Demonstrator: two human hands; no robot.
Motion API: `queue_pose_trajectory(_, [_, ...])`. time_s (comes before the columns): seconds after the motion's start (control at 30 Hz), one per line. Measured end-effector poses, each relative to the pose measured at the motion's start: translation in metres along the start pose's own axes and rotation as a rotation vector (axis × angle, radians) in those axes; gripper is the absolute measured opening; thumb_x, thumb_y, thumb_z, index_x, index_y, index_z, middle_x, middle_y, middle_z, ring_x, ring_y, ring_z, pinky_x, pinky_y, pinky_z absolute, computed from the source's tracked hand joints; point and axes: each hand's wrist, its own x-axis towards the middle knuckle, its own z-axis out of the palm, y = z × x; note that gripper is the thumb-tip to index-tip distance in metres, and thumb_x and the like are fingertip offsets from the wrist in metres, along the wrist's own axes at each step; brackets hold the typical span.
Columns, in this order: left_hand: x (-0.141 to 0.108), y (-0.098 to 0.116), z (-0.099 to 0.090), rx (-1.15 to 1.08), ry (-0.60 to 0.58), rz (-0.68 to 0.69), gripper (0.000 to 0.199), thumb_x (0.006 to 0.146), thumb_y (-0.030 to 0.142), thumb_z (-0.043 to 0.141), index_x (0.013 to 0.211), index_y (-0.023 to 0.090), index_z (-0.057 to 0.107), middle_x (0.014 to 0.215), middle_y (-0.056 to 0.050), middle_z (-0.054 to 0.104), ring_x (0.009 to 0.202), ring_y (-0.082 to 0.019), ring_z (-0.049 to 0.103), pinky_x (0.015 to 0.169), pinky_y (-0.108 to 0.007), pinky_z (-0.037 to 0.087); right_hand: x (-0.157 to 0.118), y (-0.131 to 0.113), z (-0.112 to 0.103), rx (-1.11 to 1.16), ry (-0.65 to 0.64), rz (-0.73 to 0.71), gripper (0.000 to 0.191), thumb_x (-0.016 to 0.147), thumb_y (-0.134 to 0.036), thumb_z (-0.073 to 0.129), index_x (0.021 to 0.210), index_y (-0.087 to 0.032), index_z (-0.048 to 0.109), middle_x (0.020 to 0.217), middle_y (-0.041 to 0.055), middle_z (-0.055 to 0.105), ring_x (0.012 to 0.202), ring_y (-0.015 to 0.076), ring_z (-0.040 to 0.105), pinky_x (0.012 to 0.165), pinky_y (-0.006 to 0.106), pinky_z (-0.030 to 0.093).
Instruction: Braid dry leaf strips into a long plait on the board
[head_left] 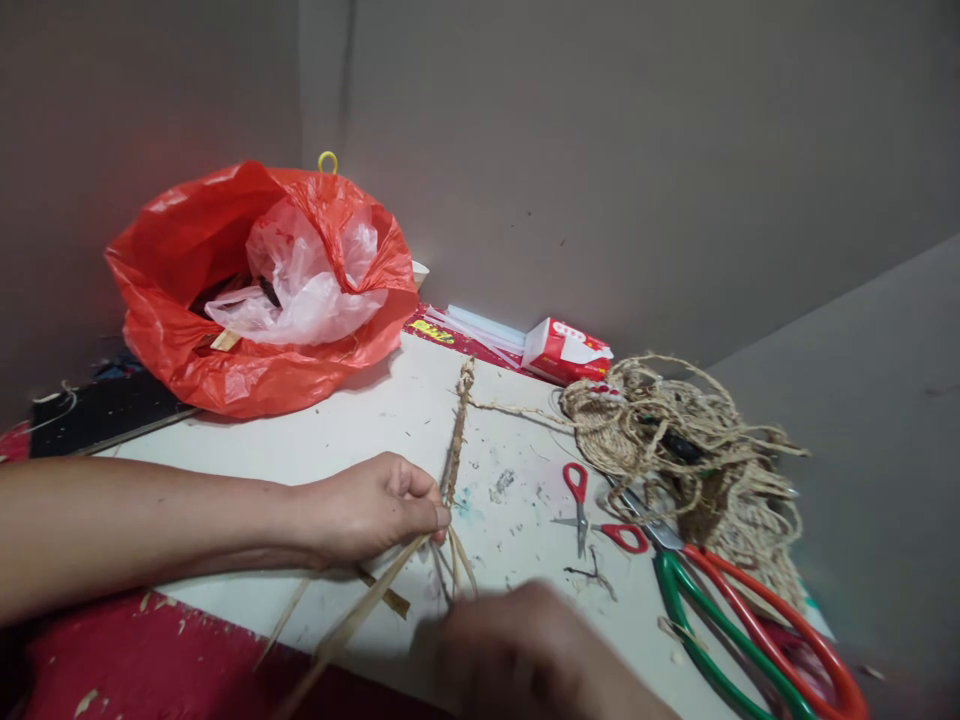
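Observation:
My left hand [390, 510] is closed in a pinch on the lower end of a brown braided fibre cord [457, 440]. The cord runs up the white board [360, 420] to a knotted end. Below the pinch, loose flat fibre strands [352, 615] fan out toward the front edge. My right hand [525, 640] is close by at lower right, smeared by motion, so its fingers and anything in them cannot be made out. A thin twine [525, 408] joins the top of the cord to a tangled heap of rope [675, 430].
Small red-handled scissors [576, 485] lie right of the cord. Large shears [735, 590] with red and green handles sit further right. At the back are a red plastic bag [180, 260] holding a clear bag, and a red-and-white tissue pack [568, 350]. Grey walls stand behind.

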Motion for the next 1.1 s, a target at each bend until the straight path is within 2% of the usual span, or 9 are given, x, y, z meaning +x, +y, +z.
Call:
queue_pose_trajectory(0.1, [-0.001, 0.003, 0.000, 0.024, 0.015, 0.022, 0.024, 0.074, 0.033, 0.060, 0.062, 0.013, 0.052, 0.043, 0.009, 0.034, 0.041, -0.004, 0.023, 0.043, -0.019, 0.017, 0.019, -0.005, -0.006, 0.163, 0.298, -0.010, 0.041, 0.082, -0.051, 0.052, 0.055, -0.021, 0.049, 0.050, -0.0014, 0.047, 0.048, 0.0118, 0.043, 0.051, 0.026, 0.037])
queue_pose_trajectory(0.17, [-0.001, 0.000, 0.000, 0.008, 0.001, 0.056, 0.027, 0.075, 0.036, 0.061, 0.062, 0.013, 0.051, 0.045, 0.008, 0.039, 0.043, -0.004, 0.027, 0.044, -0.019, 0.021, 0.029, -0.004, -0.001, 0.334, 0.387, 0.041, 0.031, 0.079, -0.049, 0.059, 0.067, -0.021, 0.054, 0.061, -0.0003, 0.054, 0.053, 0.0120, 0.047, 0.055, 0.025, 0.040])
queue_pose_trajectory(0.27, [0.002, -0.008, 0.000, -0.039, -0.104, 0.121, 0.033, 0.080, 0.043, 0.054, 0.065, 0.013, 0.052, 0.056, 0.002, 0.052, 0.047, -0.006, 0.039, 0.049, -0.020, 0.031, 0.033, 0.000, 0.011, 0.487, 0.109, 0.199, 0.033, 0.080, -0.051, 0.058, 0.084, -0.019, 0.057, 0.065, 0.0002, 0.056, 0.050, 0.0106, 0.047, 0.052, 0.024, 0.040])
queue_pose_trajectory(0.33, [0.003, -0.013, -0.002, 0.011, -0.116, 0.123, 0.034, 0.081, 0.044, 0.053, 0.065, 0.013, 0.052, 0.056, 0.002, 0.052, 0.047, -0.006, 0.038, 0.050, -0.021, 0.032, 0.032, 0.003, 0.014, 0.499, -0.072, 0.276, 0.036, 0.082, -0.053, 0.053, 0.081, -0.018, 0.053, 0.054, -0.0046, 0.046, 0.040, 0.0065, 0.035, 0.042, 0.020, 0.030])
queue_pose_trajectory(0.43, [0.005, -0.014, -0.005, 0.127, -0.085, 0.107, 0.031, 0.080, 0.041, 0.055, 0.067, 0.013, 0.053, 0.054, 0.004, 0.046, 0.047, -0.006, 0.034, 0.049, -0.020, 0.029, 0.034, 0.006, 0.008, 0.392, -0.144, 0.283, 0.038, 0.082, -0.052, 0.055, 0.067, -0.017, 0.046, 0.050, -0.0085, 0.033, 0.040, 0.0036, 0.019, 0.037, 0.018, 0.014])
queue_pose_trajectory(0.63, [0.003, -0.005, -0.011, 0.267, -0.198, 0.065, 0.022, 0.081, 0.034, 0.050, 0.068, 0.016, 0.049, 0.052, 0.007, 0.035, 0.047, -0.006, 0.027, 0.046, -0.020, 0.023, 0.044, 0.012, -0.006, 0.305, -0.268, 0.271, 0.041, 0.081, -0.051, 0.054, 0.059, -0.017, 0.048, 0.043, -0.0093, 0.030, 0.037, 0.0039, 0.017, 0.037, 0.021, 0.008])
queue_pose_trajectory(0.77, [0.000, 0.003, -0.015, 0.494, -0.152, 0.095, 0.020, 0.082, 0.029, 0.045, 0.068, 0.016, 0.051, 0.055, 0.006, 0.038, 0.050, -0.007, 0.033, 0.048, -0.020, 0.026, 0.044, 0.016, -0.001, 0.374, -0.210, 0.275, 0.041, 0.080, -0.047, 0.058, 0.055, -0.018, 0.042, 0.041, -0.0100, 0.029, 0.037, 0.0038, 0.016, 0.038, 0.021, 0.008])
queue_pose_trajectory(0.93, [-0.006, 0.012, -0.009, 0.811, 0.003, 0.158, 0.024, 0.082, 0.024, 0.041, 0.062, 0.017, 0.051, 0.051, 0.004, 0.041, 0.048, -0.008, 0.036, 0.048, -0.020, 0.027, 0.043, 0.020, 0.005, 0.262, -0.042, 0.269, 0.042, 0.080, -0.048, 0.057, 0.054, -0.018, 0.045, 0.037, -0.0106, 0.024, 0.036, 0.0043, 0.014, 0.038, 0.022, 0.006])
queue_pose_trajectory(1.1, [-0.020, 0.002, 0.005, 1.066, 0.020, 0.312, 0.023, 0.085, 0.020, 0.037, 0.074, 0.018, 0.057, 0.058, 0.000, 0.054, 0.047, -0.010, 0.044, 0.048, -0.022, 0.029, 0.040, 0.019, 0.013, 0.279, -0.014, 0.225, 0.040, 0.079, -0.049, 0.058, 0.057, -0.017, 0.050, 0.042, -0.0087, 0.028, 0.040, 0.0054, 0.019, 0.040, 0.021, 0.015])
